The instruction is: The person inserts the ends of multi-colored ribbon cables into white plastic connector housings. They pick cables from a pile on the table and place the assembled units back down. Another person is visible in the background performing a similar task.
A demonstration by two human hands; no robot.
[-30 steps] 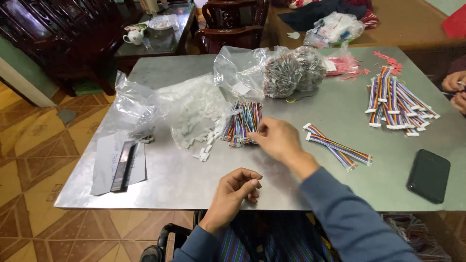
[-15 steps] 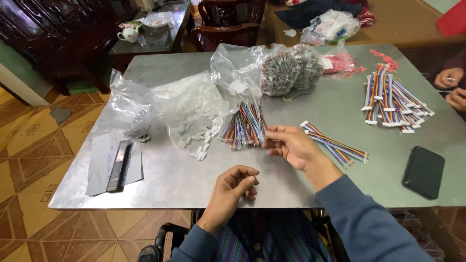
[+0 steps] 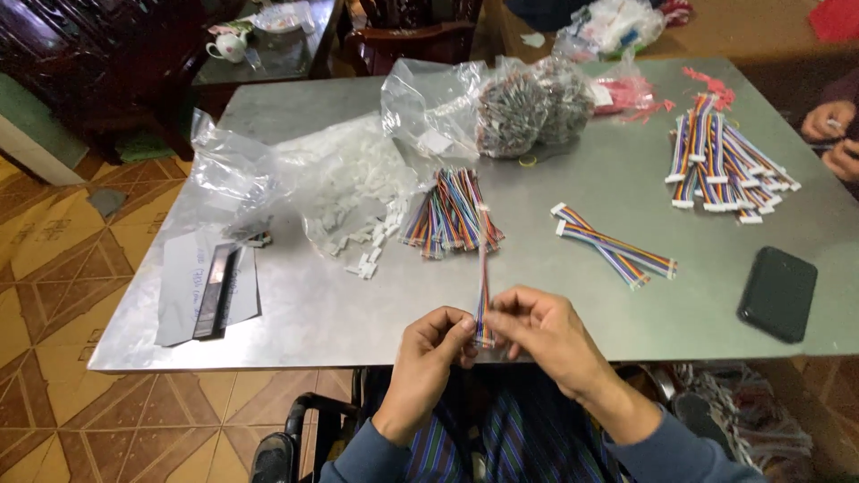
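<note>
Both hands, left (image 3: 436, 344) and right (image 3: 537, 326), pinch the near end of a rainbow cable (image 3: 484, 273), its length pointing away across the table (image 3: 295, 309).

The near end of the ribbon cable (image 3: 483, 295) is hidden between the fingertips of the left hand (image 3: 434, 344) and right hand (image 3: 541, 331). Another person's hands (image 3: 832, 134) are cut off by the right edge. Contents of the clear bags (image 3: 519, 107) are too small to identify.
</note>
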